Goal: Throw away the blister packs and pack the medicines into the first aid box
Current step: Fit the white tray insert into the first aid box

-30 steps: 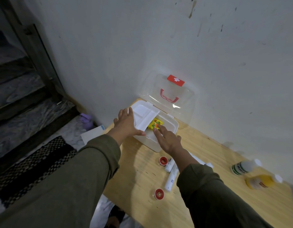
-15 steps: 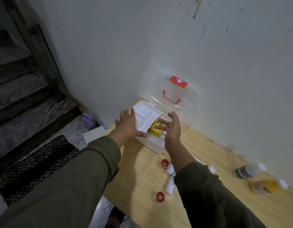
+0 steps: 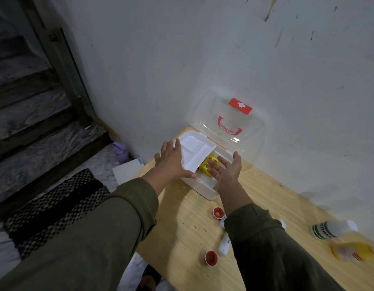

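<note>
The first aid box (image 3: pixel 205 189) sits on the wooden tabletop (image 3: pixel 181 223), at the corner nearest the wall, with its clear lid (image 3: pixel 228 120) raised and leaning back; the lid bears a red handle and a red cross label. A white compartment tray (image 3: pixel 195 151) rests tilted over the left half of the box. The left hand (image 3: pixel 171 162) lies on the left edge of that tray, fingers extended and thumb hooked under its near corner, holding it. The right hand (image 3: pixel 227 170) is spread open, palm turned inward, over the right half of the box, its fingers touching a yellow medicine carton (image 3: pixel 207 166) that lies inside the box just beside the tray; no closed grip on the carton is visible. On the tabletop near the front of the box lie two red-capped round items (image 3: pixel 218 212) and white tubes (image 3: pixel 223 245), partly hidden by the right sleeve. Well to the right of the box lie a white bottle with green bands (image 3: pixel 329 228) and a yellow bottle (image 3: pixel 353 250), both on their sides and blurred. No blister packs can be identified.
</note>
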Motion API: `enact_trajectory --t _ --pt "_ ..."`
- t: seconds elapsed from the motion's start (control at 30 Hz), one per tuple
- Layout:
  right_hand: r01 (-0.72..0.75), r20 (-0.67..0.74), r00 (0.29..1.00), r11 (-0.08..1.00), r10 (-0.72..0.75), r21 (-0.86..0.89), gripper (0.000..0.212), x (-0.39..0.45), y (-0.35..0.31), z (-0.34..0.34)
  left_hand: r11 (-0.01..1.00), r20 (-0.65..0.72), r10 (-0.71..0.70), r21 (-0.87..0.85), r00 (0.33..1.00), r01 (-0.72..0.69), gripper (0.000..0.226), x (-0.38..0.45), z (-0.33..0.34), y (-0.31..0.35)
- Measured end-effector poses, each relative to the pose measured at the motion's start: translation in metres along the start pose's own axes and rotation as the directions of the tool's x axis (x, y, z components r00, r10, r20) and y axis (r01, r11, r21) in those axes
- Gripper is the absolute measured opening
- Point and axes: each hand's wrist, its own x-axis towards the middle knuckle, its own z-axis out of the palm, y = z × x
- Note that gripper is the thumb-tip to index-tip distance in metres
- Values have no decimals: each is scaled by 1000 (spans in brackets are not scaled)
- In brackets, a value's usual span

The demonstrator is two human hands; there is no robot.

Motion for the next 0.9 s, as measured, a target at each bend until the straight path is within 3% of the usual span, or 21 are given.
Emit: enact_trajectory --t 0.37,0.9 --pt "3 63 998 999 -6 49 59 12 12 4 1000 -5 1 -9 1000 -1 128 0 0 0" --pt "65 64 996 993 -59 -101 52 6 7 10 1000 7 30 -1 1000 -30 127 1 -2 -1"
